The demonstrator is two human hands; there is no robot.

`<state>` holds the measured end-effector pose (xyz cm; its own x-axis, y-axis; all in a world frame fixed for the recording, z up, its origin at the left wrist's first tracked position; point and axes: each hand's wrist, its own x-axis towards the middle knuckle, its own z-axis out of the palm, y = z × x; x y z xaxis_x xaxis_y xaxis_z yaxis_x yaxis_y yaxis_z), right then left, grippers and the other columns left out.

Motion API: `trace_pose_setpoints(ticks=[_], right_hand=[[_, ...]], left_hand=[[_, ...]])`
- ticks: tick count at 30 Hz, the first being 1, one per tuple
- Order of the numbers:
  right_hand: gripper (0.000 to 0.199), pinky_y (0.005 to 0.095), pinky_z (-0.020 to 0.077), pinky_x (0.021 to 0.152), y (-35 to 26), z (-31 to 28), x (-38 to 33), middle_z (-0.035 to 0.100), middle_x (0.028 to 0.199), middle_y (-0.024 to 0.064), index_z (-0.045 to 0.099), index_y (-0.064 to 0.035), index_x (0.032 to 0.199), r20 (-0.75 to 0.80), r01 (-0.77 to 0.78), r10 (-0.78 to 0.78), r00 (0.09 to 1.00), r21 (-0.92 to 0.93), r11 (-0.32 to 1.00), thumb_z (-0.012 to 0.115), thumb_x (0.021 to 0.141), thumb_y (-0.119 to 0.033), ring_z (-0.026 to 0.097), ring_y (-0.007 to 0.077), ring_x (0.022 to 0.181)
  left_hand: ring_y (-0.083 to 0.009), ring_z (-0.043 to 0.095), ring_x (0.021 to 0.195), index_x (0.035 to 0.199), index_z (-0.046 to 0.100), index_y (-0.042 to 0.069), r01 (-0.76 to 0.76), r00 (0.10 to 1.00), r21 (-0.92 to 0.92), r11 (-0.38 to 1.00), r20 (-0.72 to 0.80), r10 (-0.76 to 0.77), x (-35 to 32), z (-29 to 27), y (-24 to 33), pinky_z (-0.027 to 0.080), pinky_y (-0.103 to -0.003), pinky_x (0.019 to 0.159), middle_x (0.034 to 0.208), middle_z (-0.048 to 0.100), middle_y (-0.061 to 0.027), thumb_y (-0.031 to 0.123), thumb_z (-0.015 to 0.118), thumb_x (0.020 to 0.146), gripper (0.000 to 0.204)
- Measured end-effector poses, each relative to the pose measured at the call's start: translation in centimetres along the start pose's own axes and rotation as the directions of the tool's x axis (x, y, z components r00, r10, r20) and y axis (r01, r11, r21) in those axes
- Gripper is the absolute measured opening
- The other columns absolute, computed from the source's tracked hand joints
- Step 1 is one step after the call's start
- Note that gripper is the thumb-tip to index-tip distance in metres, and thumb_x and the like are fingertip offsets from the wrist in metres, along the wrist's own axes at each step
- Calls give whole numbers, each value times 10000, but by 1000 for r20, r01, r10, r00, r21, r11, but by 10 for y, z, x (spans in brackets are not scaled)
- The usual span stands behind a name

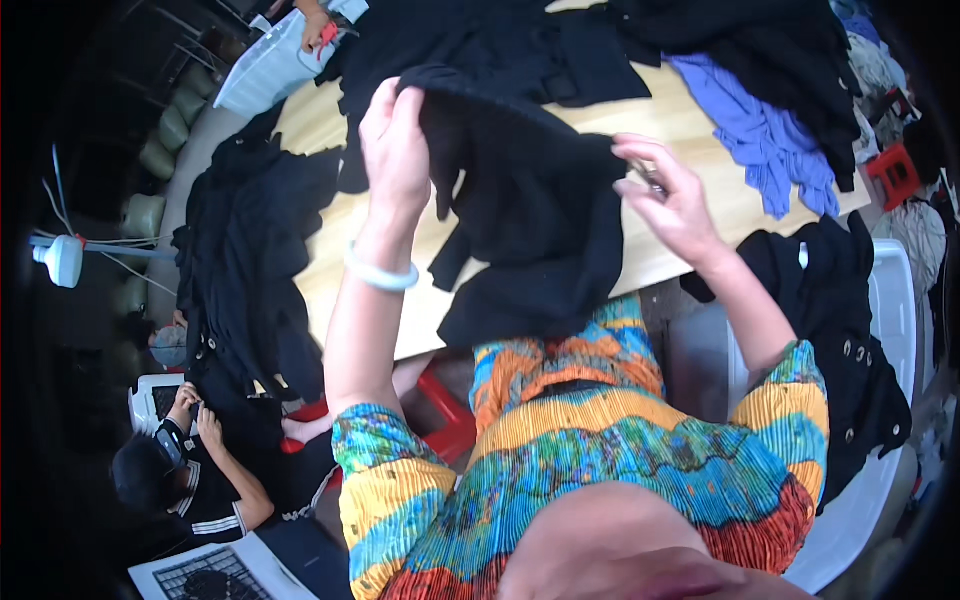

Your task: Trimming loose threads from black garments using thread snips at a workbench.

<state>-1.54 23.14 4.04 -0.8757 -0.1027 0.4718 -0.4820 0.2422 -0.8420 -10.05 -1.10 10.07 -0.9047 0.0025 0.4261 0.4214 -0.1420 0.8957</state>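
Note:
A black garment is stretched up between my two hands over the near part of the table, its lower part draping toward my lap. My left hand is closed on its upper left edge, and a pale bangle circles that wrist. At the garment's right edge, my right hand pinches the cloth between thumb and fingers. A small metal tool sits within the right hand, mostly covered by the fingers; its kind is unclear.
Black clothes cover the far side of the wooden table, more hang over its left edge. A violet-blue garment lies far right. Beside me stands a white tub with black clothes. A co-worker sits lower left; another person's hand shows far left.

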Motion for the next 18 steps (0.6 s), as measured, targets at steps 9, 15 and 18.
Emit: trace_pose_setpoints(ticks=[9, 15, 18], right_hand=[[280, 195, 408, 647, -9, 66, 34, 577, 945, 67, 554, -29, 919, -30, 89, -85, 996, 189, 978, 646, 656, -2, 500, 61, 704], [501, 232, 427, 773, -57, 89, 49, 417, 1208, 135, 403, -41, 1080, 105, 98, -172, 979, 497, 862, 655, 657, 48, 536, 123, 844], [840, 286, 398, 874, -60, 101, 50, 428, 1156, 96, 183, -78, 1287, 162, -21, -59, 985, 452, 892, 700, 634, 23, 472, 167, 1040]], left_hand=[[-187, 558, 863, 999, 480, -43, -336, 930, -219, 916, -227, 287, -31, -8, 71, 443, -280, 806, 944, 566, -119, 65, 314, 901, 220], [-116, 548, 822, 1005, 488, -2, -67, 995, -254, 965, -93, 45, -44, 13, 71, 445, -224, 727, 932, 564, -56, 62, 399, 874, 171], [-38, 503, 718, 945, 500, -1, -114, 993, -300, 947, -36, 109, -53, 16, 74, 423, -175, 611, 815, 552, -2, 19, 469, 840, 112]])
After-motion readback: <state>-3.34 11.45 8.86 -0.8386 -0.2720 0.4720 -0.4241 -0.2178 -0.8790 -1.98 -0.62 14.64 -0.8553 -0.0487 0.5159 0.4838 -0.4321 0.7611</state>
